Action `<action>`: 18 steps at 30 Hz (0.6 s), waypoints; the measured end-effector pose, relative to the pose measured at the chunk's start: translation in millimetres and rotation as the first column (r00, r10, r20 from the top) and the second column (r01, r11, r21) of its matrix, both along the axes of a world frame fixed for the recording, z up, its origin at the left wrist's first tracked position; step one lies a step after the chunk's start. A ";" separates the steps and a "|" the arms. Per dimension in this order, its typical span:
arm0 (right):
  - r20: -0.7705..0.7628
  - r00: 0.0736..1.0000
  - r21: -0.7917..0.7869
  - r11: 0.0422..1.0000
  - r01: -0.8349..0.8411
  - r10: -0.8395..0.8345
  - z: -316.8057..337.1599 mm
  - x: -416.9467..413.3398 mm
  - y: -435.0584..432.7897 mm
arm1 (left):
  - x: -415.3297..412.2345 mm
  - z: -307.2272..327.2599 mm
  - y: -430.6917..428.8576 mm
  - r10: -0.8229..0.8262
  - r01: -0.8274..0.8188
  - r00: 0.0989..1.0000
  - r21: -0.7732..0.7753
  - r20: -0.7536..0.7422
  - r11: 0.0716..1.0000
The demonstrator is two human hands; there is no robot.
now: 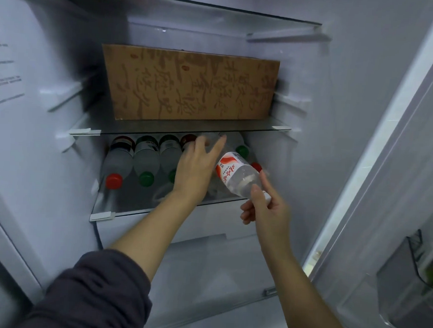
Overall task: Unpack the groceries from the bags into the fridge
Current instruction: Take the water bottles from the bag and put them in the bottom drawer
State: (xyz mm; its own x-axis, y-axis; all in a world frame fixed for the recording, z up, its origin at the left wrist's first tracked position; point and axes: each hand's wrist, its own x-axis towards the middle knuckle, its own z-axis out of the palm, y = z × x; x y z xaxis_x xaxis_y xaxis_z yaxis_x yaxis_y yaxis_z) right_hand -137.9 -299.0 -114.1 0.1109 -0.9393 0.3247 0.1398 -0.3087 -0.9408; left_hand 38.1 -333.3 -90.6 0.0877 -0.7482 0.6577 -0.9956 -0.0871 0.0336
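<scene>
Inside the fridge, over the lower glass shelf point(100, 216), the right hand point(265, 212) pinches the cap end of the water bottle point(237, 175), its long axis slanting base-first toward the back, with the left hand point(194, 170) spread just beside its left flank

My R hand point(265, 212) grips a clear bottle point(237, 175) w/ red-white label by its neck end, tilted, base pointing into the fridge point(339, 120) over the lower shelf point(121, 208). My L hand point(195, 167) is reached in just beside it, fingers straight & spread, over a row of bottles point(146, 159) lying flat w/ red & green caps facing out. A cardboard box point(189, 86) sits on the shelf above; the door bin point(406, 271) at far R holds smth blurred.
</scene>
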 end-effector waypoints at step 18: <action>-0.298 0.944 -0.003 0.989 -0.148 0.140 6.4 46.2 -72.7 | 48.6 12.7 -6.8 -0.278 0.508 0.636 0.119 -0.720 0.853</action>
